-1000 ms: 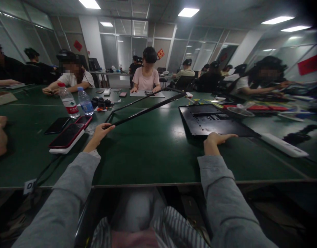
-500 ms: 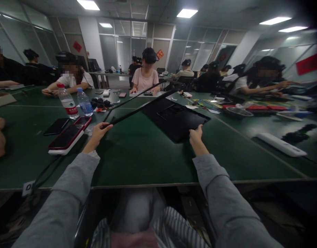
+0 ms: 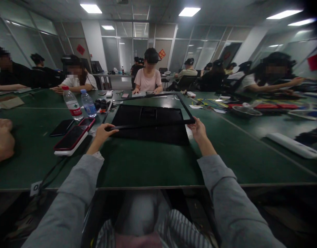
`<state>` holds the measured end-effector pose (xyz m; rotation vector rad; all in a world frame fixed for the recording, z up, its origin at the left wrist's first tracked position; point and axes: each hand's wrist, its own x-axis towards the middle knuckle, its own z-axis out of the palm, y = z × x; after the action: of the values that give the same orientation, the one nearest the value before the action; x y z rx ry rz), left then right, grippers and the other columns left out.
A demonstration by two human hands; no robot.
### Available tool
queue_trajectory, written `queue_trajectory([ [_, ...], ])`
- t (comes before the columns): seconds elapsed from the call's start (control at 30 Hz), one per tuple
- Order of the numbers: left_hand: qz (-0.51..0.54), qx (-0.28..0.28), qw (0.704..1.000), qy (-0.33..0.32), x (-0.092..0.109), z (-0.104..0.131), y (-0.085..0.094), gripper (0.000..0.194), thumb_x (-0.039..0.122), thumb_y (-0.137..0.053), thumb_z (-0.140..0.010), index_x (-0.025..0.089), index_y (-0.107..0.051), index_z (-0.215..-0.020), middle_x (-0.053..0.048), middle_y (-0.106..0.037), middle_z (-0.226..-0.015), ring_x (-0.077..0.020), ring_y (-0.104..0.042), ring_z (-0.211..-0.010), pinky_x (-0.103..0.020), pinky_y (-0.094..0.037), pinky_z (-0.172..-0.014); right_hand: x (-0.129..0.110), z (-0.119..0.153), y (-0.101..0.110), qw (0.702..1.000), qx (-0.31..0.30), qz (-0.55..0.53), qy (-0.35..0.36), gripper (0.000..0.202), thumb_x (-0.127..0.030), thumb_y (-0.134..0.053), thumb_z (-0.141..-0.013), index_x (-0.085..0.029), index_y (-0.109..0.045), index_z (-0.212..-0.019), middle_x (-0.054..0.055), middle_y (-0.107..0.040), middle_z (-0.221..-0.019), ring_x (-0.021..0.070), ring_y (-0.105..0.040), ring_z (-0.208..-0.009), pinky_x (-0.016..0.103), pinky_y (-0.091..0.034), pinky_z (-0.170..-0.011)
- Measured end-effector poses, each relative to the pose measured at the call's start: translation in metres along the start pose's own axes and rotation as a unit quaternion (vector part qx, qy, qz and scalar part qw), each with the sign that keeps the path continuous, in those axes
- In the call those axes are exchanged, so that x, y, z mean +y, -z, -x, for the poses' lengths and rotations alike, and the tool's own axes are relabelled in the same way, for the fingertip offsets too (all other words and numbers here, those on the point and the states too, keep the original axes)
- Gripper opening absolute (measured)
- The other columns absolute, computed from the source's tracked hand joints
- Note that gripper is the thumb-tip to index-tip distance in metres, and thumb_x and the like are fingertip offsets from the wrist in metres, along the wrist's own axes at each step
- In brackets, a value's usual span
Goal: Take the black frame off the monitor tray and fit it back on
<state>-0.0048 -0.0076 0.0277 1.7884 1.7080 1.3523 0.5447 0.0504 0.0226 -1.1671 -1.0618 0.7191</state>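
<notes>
A thin black rectangular frame (image 3: 153, 125) is held between my two hands, slightly above the table. My left hand (image 3: 101, 135) is closed on its near left corner, thumb on top. My right hand (image 3: 199, 131) grips the near right corner with the fingers around the edge. Below and partly behind the frame lies a flat black panel (image 3: 171, 133) with a raised part near its middle, resting on the green table (image 3: 148, 165). The frame's near bar crosses in front of the panel and hides a strip of it.
Left of my left hand are a red-edged phone (image 3: 70, 138) on a white block, a dark phone (image 3: 61, 127) and two bottles (image 3: 72, 105). A white power strip (image 3: 294, 145) lies at right. Across the table sits a person in pink (image 3: 148, 78); another person's hand (image 3: 2, 140) rests at far left.
The frame has swung down from a steep tilt to nearly level. My right hand has let go of the panel and taken the frame's right corner. The panel now lies turned and squarer to me.
</notes>
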Motion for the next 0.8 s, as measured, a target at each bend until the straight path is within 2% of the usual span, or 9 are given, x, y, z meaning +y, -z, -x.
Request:
queue_trajectory([
  [0.07,-0.025,-0.010,0.999,-0.022,-0.001,0.001,-0.002,0.047,0.060,-0.091,-0.064,0.024,-0.080,-0.092,-0.010,-0.077,-0.106,-0.0320,-0.069,-0.105,-0.047,-0.051,-0.102,-0.010,0.002,0.006,0.997,-0.052,-0.049,-0.026,0.065,-0.084,-0.052,-0.087,-0.025,-0.063,-0.111,0.011,-0.072,-0.098,0.0261,-0.070,-0.092,0.042,-0.061,-0.082],
  [0.1,-0.034,-0.016,0.999,-0.029,0.000,0.001,-0.003,0.047,0.061,-0.091,-0.065,0.025,-0.080,-0.092,-0.010,-0.076,-0.105,-0.0319,-0.068,-0.104,-0.047,-0.051,-0.101,-0.013,0.003,0.007,0.995,-0.074,-0.054,-0.038,0.064,-0.084,-0.059,-0.083,-0.025,-0.063,-0.105,0.010,-0.071,-0.093,0.0256,-0.069,-0.087,0.041,-0.061,-0.079],
  [0.17,-0.047,-0.031,0.998,-0.040,0.001,0.002,-0.006,0.046,0.061,-0.091,-0.066,0.025,-0.080,-0.092,-0.010,-0.076,-0.103,-0.0321,-0.068,-0.104,-0.047,-0.051,-0.100,-0.012,0.006,0.005,0.994,-0.097,-0.016,-0.043,0.056,-0.072,-0.077,-0.074,-0.024,-0.064,-0.099,0.005,-0.067,-0.085,0.0222,-0.065,-0.078,0.038,-0.060,-0.075],
  [0.23,-0.055,-0.047,0.996,-0.051,0.003,0.002,-0.009,0.043,0.060,-0.090,-0.068,0.026,-0.080,-0.092,-0.010,-0.076,-0.103,-0.0327,-0.067,-0.105,-0.047,-0.051,-0.101,-0.005,0.009,-0.003,0.995,-0.085,0.059,-0.011,0.049,-0.055,-0.084,-0.071,-0.022,-0.066,-0.102,0.003,-0.065,-0.085,0.0208,-0.063,-0.079,0.039,-0.059,-0.082],
  [0.3,-0.064,-0.053,0.994,-0.064,0.003,0.002,-0.010,0.039,0.058,-0.088,-0.071,0.027,-0.080,-0.093,-0.010,-0.077,-0.106,-0.0336,-0.066,-0.111,-0.049,-0.049,-0.104,0.005,0.011,-0.012,0.987,-0.052,0.144,0.044,0.044,-0.043,-0.077,-0.075,-0.019,-0.067,-0.111,0.007,-0.068,-0.096,0.0244,-0.065,-0.092,0.045,-0.056,-0.096],
  [0.37,-0.079,-0.057,0.993,-0.071,0.002,0.002,-0.011,0.035,0.055,-0.086,-0.074,0.028,-0.081,-0.096,-0.010,-0.077,-0.111,-0.0343,-0.065,-0.116,-0.050,-0.047,-0.107,0.015,0.012,-0.019,0.967,-0.021,0.236,0.093,0.041,-0.036,-0.066,-0.081,-0.017,-0.068,-0.118,0.013,-0.069,-0.108,0.0295,-0.064,-0.108,0.051,-0.050,-0.108],
  [0.5,-0.099,-0.077,0.989,-0.078,-0.005,0.000,-0.013,0.034,0.055,-0.085,-0.076,0.028,-0.081,-0.097,-0.011,-0.077,-0.114,-0.0354,-0.064,-0.120,-0.053,-0.046,-0.108,0.024,0.019,-0.021,0.921,0.015,0.370,0.119,0.048,-0.027,-0.055,-0.085,-0.013,-0.068,-0.128,0.020,-0.064,-0.117,0.0377,-0.055,-0.124,0.061,-0.040,-0.115],
  [0.63,-0.096,-0.099,0.986,-0.090,-0.012,-0.001,-0.015,0.037,0.059,-0.085,-0.074,0.027,-0.081,-0.092,-0.012,-0.077,-0.112,-0.0348,-0.064,-0.118,-0.051,-0.046,-0.109,0.028,0.027,-0.018,0.913,0.033,0.390,0.117,0.053,-0.026,-0.054,-0.085,-0.014,-0.066,-0.134,0.021,-0.057,-0.122,0.0400,-0.050,-0.126,0.066,-0.041,-0.111],
  [0.8,-0.092,-0.106,0.985,-0.102,-0.015,-0.002,-0.017,0.037,0.060,-0.088,-0.071,0.028,-0.080,-0.088,-0.010,-0.077,-0.107,-0.0329,-0.063,-0.116,-0.051,-0.042,-0.113,0.035,0.025,-0.017,0.911,0.018,0.391,0.127,0.053,-0.026,-0.053,-0.084,-0.015,-0.067,-0.134,0.019,-0.060,-0.114,0.0373,-0.053,-0.118,0.064,-0.042,-0.111],
])
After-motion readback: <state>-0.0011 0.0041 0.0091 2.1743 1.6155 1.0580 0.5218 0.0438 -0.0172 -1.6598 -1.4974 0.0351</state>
